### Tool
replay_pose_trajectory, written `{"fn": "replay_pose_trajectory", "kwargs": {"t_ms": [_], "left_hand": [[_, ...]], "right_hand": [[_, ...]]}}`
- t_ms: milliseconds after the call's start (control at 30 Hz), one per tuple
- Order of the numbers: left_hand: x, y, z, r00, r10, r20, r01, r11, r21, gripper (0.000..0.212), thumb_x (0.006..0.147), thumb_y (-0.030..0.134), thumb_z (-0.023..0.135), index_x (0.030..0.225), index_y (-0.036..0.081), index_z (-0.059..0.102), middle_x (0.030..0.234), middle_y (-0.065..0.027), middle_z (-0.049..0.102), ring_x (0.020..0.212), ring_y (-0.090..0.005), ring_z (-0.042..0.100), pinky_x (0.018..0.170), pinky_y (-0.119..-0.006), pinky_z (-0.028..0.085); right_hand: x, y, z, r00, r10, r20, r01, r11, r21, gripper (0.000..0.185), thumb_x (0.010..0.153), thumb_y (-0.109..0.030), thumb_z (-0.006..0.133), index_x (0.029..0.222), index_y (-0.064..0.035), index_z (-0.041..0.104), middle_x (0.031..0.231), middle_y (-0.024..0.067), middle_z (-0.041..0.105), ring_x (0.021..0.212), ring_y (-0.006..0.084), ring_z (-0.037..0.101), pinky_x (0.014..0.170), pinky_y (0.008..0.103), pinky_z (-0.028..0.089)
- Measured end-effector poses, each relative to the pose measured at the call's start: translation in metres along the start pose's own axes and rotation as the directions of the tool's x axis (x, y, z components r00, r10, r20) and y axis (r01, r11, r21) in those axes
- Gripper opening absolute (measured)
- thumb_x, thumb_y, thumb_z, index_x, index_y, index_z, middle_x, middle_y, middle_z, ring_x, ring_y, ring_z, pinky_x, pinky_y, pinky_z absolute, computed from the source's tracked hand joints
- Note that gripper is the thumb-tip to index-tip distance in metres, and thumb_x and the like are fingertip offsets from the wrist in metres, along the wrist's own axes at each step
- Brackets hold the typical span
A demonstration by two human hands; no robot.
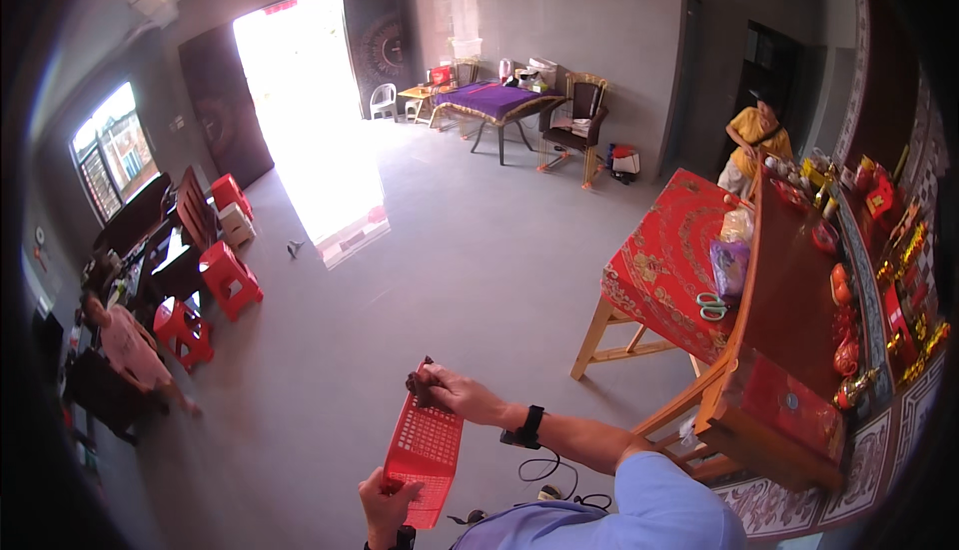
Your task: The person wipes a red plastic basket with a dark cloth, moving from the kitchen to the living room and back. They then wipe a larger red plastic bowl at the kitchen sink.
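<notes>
A red perforated plastic basket [427, 434] is held in front of my body, tilted, with its grid-like holes showing. My left hand [386, 503] grips its lower end, the thumb over the rim. At the upper end, my right hand [449, 393] has a dark brown crumpled cloth [424, 387] bunched in its fingers and pressed against the basket's edge. Part of the cloth is hidden by the fingers. A black band with a small device [530, 428] is strapped around my right wrist.
At right stand a table with a red patterned cloth [652, 250], holding green-handled scissors [712, 306], and a wooden altar table [787, 280]. Red plastic stools [228, 280] and a seated person [131, 348] are at left. Another person [757, 134] stands behind the altar. A cable [551, 467] lies near my feet.
</notes>
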State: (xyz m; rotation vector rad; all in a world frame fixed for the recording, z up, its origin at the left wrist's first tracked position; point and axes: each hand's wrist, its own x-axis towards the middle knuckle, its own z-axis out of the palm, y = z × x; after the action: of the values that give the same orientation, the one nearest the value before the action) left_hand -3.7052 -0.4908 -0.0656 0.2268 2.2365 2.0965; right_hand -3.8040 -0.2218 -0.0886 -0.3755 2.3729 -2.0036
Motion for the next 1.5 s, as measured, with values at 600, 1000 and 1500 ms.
{"fn": "replay_pose_trajectory", "kwargs": {"t_ms": [600,1000,1500], "left_hand": [[0.006,0.007,0.050,0.967,0.011,0.255,0.006,0.998,-0.065,0.025,0.075,-0.007,0.077,0.099,-0.007,0.071,0.084,-0.0083,0.076,0.070,-0.0134,0.070,0.064,-0.028,0.057],[0.054,-0.006,0.102,0.799,0.047,0.600,0.170,0.939,-0.300,0.023,0.088,0.005,0.069,0.110,-0.004,0.069,0.097,-0.0024,0.073,0.084,-0.0098,0.066,0.075,-0.026,0.054],[-0.063,-0.011,0.137,0.296,0.097,0.950,0.524,0.815,-0.246,0.035,0.098,0.026,0.075,0.116,-0.002,0.070,0.104,-0.0058,0.077,0.084,-0.0114,0.073,0.070,-0.025,0.058]], "right_hand": [[-0.062,0.112,-0.089,0.978,0.145,-0.149,0.014,0.668,0.744,0.039,0.115,-0.028,0.042,0.138,-0.0044,0.062,0.134,0.0065,0.067,0.123,0.0166,0.063,0.106,0.0355,0.049],[-0.250,0.037,-0.061,0.594,0.189,-0.782,0.269,0.870,0.414,0.048,0.114,-0.030,0.047,0.150,0.0019,0.048,0.148,0.0103,0.056,0.130,0.0183,0.059,0.113,0.0324,0.044],[-0.478,0.006,0.205,-0.192,0.496,-0.847,0.566,0.761,0.317,0.028,0.110,-0.036,0.053,0.103,-0.0122,0.065,0.079,-0.0073,0.057,0.067,0.0055,0.048,0.063,0.0254,0.038]]}}
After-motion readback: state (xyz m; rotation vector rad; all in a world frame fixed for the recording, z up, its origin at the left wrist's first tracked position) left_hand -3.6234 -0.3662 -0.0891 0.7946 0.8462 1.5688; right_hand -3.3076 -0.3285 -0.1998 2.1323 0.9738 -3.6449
